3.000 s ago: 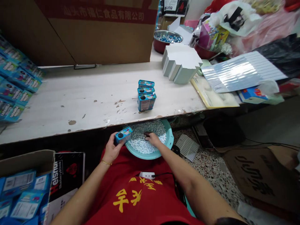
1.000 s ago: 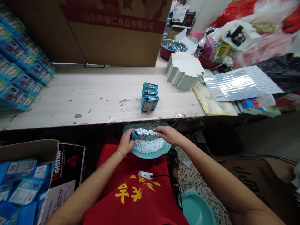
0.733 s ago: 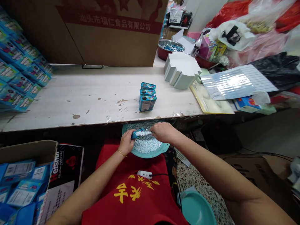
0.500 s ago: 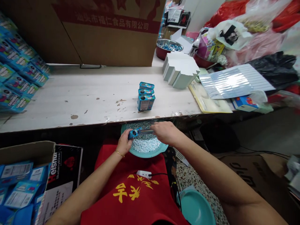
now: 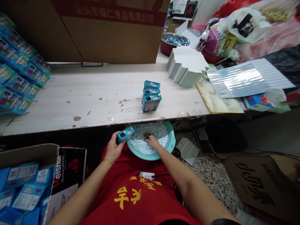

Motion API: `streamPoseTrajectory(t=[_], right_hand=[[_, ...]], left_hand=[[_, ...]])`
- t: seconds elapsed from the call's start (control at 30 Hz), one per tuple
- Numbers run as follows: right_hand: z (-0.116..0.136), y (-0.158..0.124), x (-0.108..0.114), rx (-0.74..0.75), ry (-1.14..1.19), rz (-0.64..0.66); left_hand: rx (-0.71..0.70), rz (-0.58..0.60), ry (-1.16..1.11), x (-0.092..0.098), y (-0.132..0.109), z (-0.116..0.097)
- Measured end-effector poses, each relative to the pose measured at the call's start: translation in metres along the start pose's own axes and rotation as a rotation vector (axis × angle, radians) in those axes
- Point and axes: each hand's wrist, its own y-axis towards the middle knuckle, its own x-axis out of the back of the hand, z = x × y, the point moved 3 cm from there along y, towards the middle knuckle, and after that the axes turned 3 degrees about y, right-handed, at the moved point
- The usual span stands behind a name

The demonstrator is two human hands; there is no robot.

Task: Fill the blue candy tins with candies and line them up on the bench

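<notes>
The white surface spreads across the whole view, and a tall cardboard carton stands along its far edge. Below the near edge, the turquoise basin sits close against the person's red clothing, loaded with white pellets. A stack of white card rests towards the surface's far edge, right of the carton, while three small blue boxes stand in a row by the near edge.

The two hands are apart. Half a second ago the right hand held a flat scoop at the top of the held box; now it has dropped among the pellets, which suggests that one pour is over. The left hand has drawn left, clamped on the held box, which is tilted by the basin's left rim, dark round mark uppermost. The right hand points down and inward, fingers at a small dark object; whether they grip it cannot be told.
</notes>
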Motion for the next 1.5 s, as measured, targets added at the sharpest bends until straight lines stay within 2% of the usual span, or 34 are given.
streamPoseTrajectory(t=[0.07,0.13,0.3,0.43,0.53,0.73,0.97,1.27,1.4,1.5], right_hand=[[-0.005,-0.003,0.007,-0.013,0.068,-0.001],[-0.01,-0.011,0.024,-0.008,0.138,-0.006],[-0.001,-0.044,0.086,0.066,0.385,-0.012],[0.021,-0.062,0.13,0.128,0.318,0.031],[0.041,-0.066,0.15,0.143,0.142,0.084],[0.082,-0.069,0.169,0.057,-0.355,0.158],[0.114,-0.068,0.177,0.059,-0.565,0.175],[0.119,-0.079,0.176,0.084,-0.551,0.145],[0.108,-0.099,0.194,0.073,-0.456,0.091],[0.084,-0.122,0.213,0.111,-0.244,-0.063]], left_hand=[[0.007,-0.014,-0.017,0.002,0.0,0.0],[0.01,-0.024,-0.028,0.002,0.001,0.0],[-0.02,0.0,-0.009,-0.012,0.006,-0.001],[-0.06,0.079,0.044,-0.034,0.008,-0.008],[-0.119,0.118,0.072,-0.048,0.009,-0.019],[-0.233,0.143,0.121,-0.06,0.007,-0.036],[-0.229,0.116,0.118,-0.059,0.005,-0.034],[-0.16,0.112,0.028,-0.057,0.001,-0.031],[-0.094,0.106,-0.103,-0.049,-0.006,-0.032],[-0.142,0.046,-0.161,-0.034,-0.003,-0.049]])
